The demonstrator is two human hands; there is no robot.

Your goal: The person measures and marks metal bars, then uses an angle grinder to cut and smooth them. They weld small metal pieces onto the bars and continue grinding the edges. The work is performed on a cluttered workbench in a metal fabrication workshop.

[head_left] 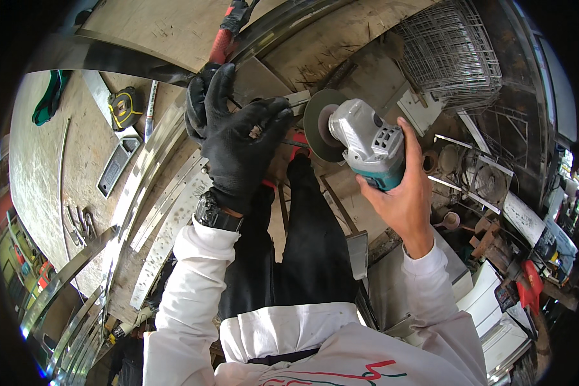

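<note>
My bare right hand grips an angle grinder with a grey metal head and teal body. Its large, thin disc faces my left hand, close to the fingertips. A black glove covers my left hand; its fingers are bent together, and what they hold, if anything, I cannot make out. Beside it lies another black glove shape; whether a hand fills it I cannot tell. Past the fingers a flat metal piece reaches toward the disc. Farther up is a red and black object, possibly a tool handle.
On the worktable at left lie a tape measure, a marker, a grey level-like tool and curved shiny metal strips. Wire racks stand at the far right. A red-handled tool sits at lower right.
</note>
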